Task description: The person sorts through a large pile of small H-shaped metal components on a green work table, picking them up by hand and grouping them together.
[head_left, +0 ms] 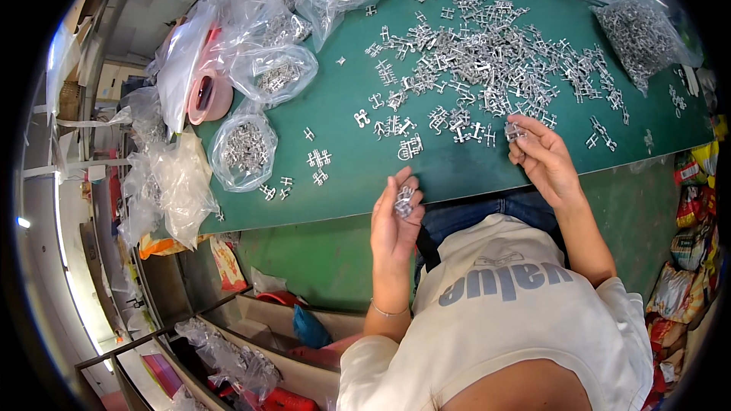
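A: Where are the hands, and what do they hold?

B: Left hand (pixel 391 230), palm up near the table's front edge, fingers curled round a silver metal cluster (pixel 404 202); right hand (pixel 550 164), above the table, thumb and fingertips clamped on a metal piece (pixel 515 132).

A: And the things about them?

B: Green table (pixel 335 152), bearing a large loose heap of metal parts (pixel 495 53) beyond both hands; a small group of parts (pixel 318 160) left of the left hand; an open clear bag (pixel 216 148) of parts farther left; a pink tub (pixel 221 106) behind it.
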A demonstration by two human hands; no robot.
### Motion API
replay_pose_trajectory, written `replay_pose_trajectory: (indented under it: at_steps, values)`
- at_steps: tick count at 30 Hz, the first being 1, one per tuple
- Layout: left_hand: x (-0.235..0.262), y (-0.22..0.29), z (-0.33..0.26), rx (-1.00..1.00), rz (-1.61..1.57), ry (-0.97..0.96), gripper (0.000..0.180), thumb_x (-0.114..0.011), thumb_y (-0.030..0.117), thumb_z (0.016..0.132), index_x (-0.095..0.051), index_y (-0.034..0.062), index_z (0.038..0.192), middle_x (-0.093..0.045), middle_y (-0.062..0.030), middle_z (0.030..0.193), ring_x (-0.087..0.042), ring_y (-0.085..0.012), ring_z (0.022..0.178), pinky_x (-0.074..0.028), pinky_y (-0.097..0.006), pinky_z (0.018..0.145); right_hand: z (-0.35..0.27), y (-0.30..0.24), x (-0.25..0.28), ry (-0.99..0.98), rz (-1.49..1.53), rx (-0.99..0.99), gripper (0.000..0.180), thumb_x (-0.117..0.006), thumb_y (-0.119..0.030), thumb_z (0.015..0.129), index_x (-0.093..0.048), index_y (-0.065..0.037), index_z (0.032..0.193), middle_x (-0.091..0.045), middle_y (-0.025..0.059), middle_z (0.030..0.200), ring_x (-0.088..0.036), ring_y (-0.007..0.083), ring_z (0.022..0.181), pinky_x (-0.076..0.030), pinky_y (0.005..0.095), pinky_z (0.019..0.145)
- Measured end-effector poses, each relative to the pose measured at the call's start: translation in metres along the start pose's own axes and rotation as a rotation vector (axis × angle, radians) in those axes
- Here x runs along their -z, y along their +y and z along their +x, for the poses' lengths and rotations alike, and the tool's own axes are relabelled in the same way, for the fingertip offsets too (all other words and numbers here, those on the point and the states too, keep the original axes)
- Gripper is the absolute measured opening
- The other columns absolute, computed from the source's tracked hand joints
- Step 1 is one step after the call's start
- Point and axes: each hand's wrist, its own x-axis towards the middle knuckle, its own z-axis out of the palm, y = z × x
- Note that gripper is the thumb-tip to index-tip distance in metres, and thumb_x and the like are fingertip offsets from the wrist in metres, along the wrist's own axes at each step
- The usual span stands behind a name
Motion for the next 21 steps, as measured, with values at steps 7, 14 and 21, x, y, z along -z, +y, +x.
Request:
replay_pose_trajectory:
  at_steps: [7, 14, 21]
  values:
    - [-0.027, -0.028, 0.012, 0.156, -0.029, -0.167, 0.041, -0.046, 0.019, 0.092, -0.041, -0.0046, 0.125, -0.045, -0.0191, 0.126, -0.048, -0.0295, 0.114, -0.045, -0.039, 0.092, -0.008, -0.008, -0.018, 0.036, -0.363, 0.11, 0.033, -0.059, 0.005, 0.079, -0.054, 0.004, 0.112, -0.058, 0.0044, 0.097, -0.053, 0.0054, 0.083, -0.043, 0.0189, 0.066]
    - [-0.072, -0.038, 0.023, 0.299, -0.089, -0.269, 0.048, -0.038, 0.028, 0.095, -0.033, -0.0049, 0.129, -0.034, -0.0211, 0.137, -0.034, -0.034, 0.126, -0.034, -0.043, 0.102, -0.017, -0.013, -0.008, 0.02, -0.372, 0.2, 0.032, -0.061, 0.005, 0.079, -0.055, 0.002, 0.111, -0.056, 0.0036, 0.1, -0.05, 0.0044, 0.086, -0.043, 0.0182, 0.074]
    - [-0.084, -0.052, 0.037, 0.376, -0.173, -0.302, 0.045, -0.039, 0.025, 0.094, -0.034, -0.0048, 0.128, -0.033, -0.0218, 0.136, -0.033, -0.0334, 0.127, -0.032, -0.044, 0.102, -0.022, -0.029, 0.011, 0.131, -0.386, 0.255, 0.029, -0.061, 0.004, 0.079, -0.056, 0.002, 0.107, -0.057, 0.0018, 0.096, -0.051, 0.0029, 0.078, -0.043, 0.0179, 0.069]
